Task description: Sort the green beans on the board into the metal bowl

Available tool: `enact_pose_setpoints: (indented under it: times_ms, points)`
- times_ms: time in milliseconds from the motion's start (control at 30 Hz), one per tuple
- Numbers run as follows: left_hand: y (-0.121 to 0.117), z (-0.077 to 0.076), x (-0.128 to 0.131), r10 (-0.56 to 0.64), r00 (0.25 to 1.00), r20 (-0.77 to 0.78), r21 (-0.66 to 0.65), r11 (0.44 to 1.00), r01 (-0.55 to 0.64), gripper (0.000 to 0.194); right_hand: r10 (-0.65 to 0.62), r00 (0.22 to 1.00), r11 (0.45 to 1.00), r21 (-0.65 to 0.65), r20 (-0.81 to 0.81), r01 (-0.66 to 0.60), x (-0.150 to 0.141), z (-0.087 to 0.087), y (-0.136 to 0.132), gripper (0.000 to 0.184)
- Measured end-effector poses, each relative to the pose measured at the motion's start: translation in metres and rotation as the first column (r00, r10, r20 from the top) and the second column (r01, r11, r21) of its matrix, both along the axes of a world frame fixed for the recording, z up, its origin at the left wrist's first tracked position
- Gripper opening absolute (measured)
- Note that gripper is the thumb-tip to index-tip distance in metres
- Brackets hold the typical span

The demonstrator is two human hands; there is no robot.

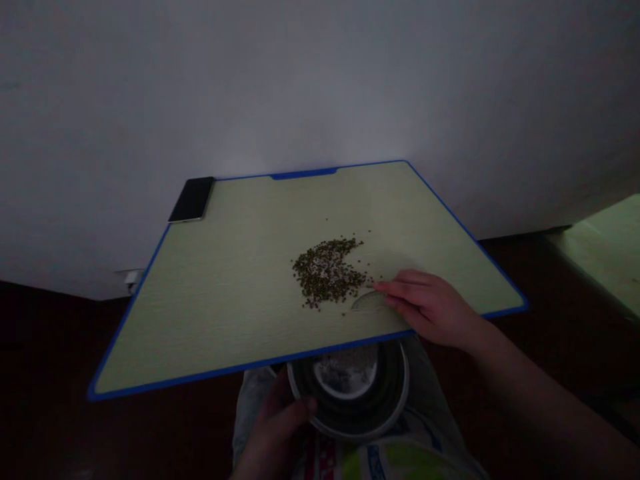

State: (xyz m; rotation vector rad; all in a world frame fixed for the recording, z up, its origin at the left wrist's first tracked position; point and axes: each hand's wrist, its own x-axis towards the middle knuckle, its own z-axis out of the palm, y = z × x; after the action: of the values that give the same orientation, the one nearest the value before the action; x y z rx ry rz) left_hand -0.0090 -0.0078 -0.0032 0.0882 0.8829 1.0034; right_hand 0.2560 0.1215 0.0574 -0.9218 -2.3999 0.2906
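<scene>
The seeds (pixel 327 272) are lying in a loose heap on the pale green board (pixel 175 313) with the blue rim, a little right of its middle, and a few strays are scattering around the heap. The heap is stretching more across the board than along it, and its near edge is sitting just ahead of the right hand (pixel 430 308), up the board and toward the left of the view. That hand is coming in from the right and is clearly the nearer of the two. Its fingers are extended and slightly curved, lying over a pale, curved scraper (pixel 367 301) (it looks like translucent plastic, though the dim light makes that hard to tell). Whether they are gripping it firmly, I cannot tell, since the thumb is hidden. The left hand (pixel 273 427) is below the board's near edge, with its fingers curled around the rim of a dark bowl (pixel 350 393) that is resting over the person's lap. A phone (pixel 193 199) is lying by the board's far left corner, against the white wall (pixel 320 80).
</scene>
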Motion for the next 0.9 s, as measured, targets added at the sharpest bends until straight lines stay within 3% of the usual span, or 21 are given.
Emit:
enact_pose_setpoints:
  times_ms: [167,900]
  points:
    - [0.0,-0.001,0.0,-0.009,1.0,0.008,0.035,0.999,0.009,0.06,-0.035,0.999,0.999,-0.041,-0.009,0.034,-0.005,-0.001,0.004,0.031]
    - [-0.002,-0.007,-0.001,-0.009,0.999,0.035,0.103,0.995,0.005,0.06,0.083,0.996,0.99,-0.115,0.018,-0.081,-0.007,0.001,0.005,0.034]
